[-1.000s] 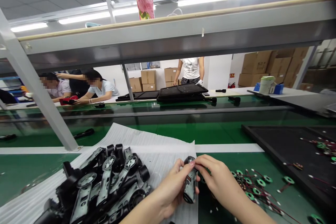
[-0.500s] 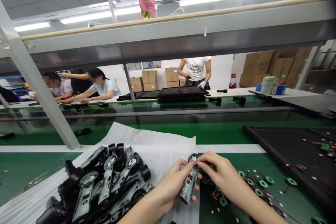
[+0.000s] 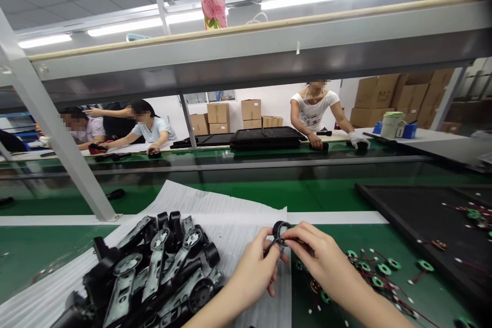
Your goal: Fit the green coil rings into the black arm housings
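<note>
My left hand (image 3: 255, 261) is closed around a black plastic housing with a round, ring-like head (image 3: 282, 229); most of its handle is hidden behind my fingers. My right hand (image 3: 321, 253) pinches at the right side of that round head, and whatever lies between its fingertips is too small to make out. Left of my hands, a pile of similar black housings (image 3: 156, 266) with grey inner faces rests on a white foam sheet (image 3: 246, 215). Small green round circuit boards (image 3: 383, 268) with thin wires lie scattered beside and partly beneath my right forearm.
A black tray (image 3: 403, 220) with more wired boards stands on the right. Beyond runs a green conveyor belt (image 3: 238, 192). A slanted metal post (image 3: 73, 128) rises at left, and a shelf (image 3: 246, 56) spans above. Across the line, a co-worker (image 3: 315, 110) handles black parts.
The housing has been tilted in my left hand, so its handle no longer shows lengthwise. Both hands stay at its round head. The co-worker opposite has leaned forward and reached to the black parts.
</note>
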{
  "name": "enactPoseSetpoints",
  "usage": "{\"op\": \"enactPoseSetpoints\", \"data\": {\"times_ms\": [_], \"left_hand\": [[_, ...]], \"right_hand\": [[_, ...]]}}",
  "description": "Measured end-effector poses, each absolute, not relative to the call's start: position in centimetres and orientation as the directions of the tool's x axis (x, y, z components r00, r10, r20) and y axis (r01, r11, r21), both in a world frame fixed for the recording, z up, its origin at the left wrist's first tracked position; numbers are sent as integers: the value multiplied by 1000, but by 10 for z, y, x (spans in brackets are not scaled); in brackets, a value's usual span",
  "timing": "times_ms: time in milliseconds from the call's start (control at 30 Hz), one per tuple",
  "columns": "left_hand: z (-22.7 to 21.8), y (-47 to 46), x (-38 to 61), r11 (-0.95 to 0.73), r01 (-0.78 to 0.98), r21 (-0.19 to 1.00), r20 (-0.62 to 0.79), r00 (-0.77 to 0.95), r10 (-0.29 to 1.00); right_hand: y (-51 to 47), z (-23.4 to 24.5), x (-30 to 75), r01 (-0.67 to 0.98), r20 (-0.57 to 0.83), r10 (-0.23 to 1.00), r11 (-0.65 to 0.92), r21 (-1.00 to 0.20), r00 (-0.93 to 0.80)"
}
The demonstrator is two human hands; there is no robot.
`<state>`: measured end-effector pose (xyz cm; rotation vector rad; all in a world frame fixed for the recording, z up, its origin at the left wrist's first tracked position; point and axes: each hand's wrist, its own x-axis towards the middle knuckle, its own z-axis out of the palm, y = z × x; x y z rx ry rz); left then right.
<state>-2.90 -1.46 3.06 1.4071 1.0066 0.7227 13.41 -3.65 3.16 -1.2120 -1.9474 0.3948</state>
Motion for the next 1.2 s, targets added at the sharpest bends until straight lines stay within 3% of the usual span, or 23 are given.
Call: {"op": "enactPoseSetpoints", "data": {"times_ms": [167,333,533,700,800,967,1200], "left_hand": [[38,-13,-30,80,122,989,-121,380,917],[41,-14,-29,148,141,979,-190,360,913],[43,-16,-30,166,153,974,-215,404,889],[43,-15,-31,155,109,982,-186,398,898],[43,-15,-30,106,116,988,-143,384,912],[45,-18,-31,-19,139,990,-34,369,929],[47,-21,-33,-126,213,969,37,379,925]], "right_hand": [[-32,23,136,416,451,877,476,-775,-164],[-25,16,140,259,325,935,352,-899,-142],[-31,29,139,442,388,906,421,-792,-169],[-30,29,142,426,344,914,405,-809,-216],[-28,27,145,481,392,895,446,-755,-215],[-28,28,149,581,565,788,586,-565,-245],[-28,26,149,622,586,763,604,-498,-271]]}}
